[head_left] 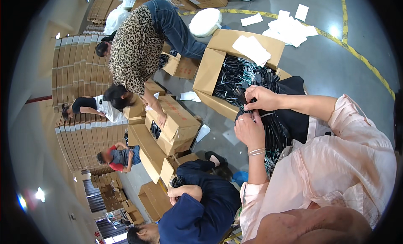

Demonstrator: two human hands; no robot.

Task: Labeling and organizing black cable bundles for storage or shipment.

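Observation:
My left hand (249, 131), with thin bracelets at the wrist, is closed around a bundle of black cables (275, 132) that lies across my dark lap. Just above it, my right hand (260, 97) pinches the plug ends of the same bundle, and a thin white tie (266, 114) sticks out between the two hands. Beyond my hands stands an open cardboard box (208, 72) filled with more black and pale cables (237, 78). My pink sleeves come in from the right and from below.
A person in a leopard-print top (136, 46) bends over a smaller cardboard box (178, 122). Another person in dark blue (201, 204) sits beside me. Stacks of flat cardboard (77, 72) fill the left. White sheets (289, 27) and a yellow line (361, 57) mark the grey floor.

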